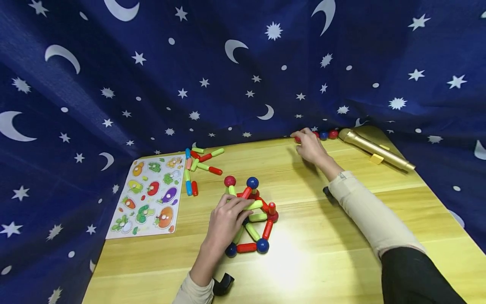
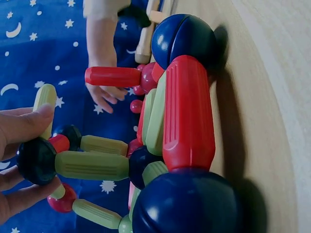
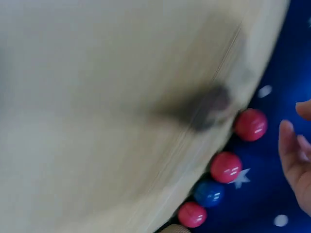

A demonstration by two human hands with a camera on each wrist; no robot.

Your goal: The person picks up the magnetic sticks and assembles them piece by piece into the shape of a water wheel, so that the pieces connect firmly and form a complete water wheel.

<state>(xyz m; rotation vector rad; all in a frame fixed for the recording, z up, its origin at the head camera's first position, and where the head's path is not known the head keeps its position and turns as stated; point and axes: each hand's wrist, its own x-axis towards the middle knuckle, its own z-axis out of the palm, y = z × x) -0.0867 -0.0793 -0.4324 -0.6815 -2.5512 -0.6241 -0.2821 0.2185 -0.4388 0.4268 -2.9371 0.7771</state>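
Note:
My left hand [image 1: 226, 217] is at a structure of red and light green magnetic rods and blue and red balls. In the left wrist view, its thumb and fingers pinch a light green rod [image 2: 45, 97] joined to a dark blue ball [image 2: 37, 162], which the fingers also touch. A red rod [image 1: 247, 248] and a blue ball [image 1: 263, 245] form part of the near base. My right hand [image 1: 312, 147] reaches to the table's back edge. In the right wrist view, its fingers are spread near a red ball [image 3: 250, 124], with a gap between them.
More balls, among them a blue one [image 1: 323, 135], line the back edge beside a gold microphone [image 1: 376, 148]. Loose rods [image 1: 205, 157] lie at the back left, next to a vegetable puzzle board [image 1: 146, 196]. A star-patterned blue cloth [image 1: 228, 84] hangs behind the table.

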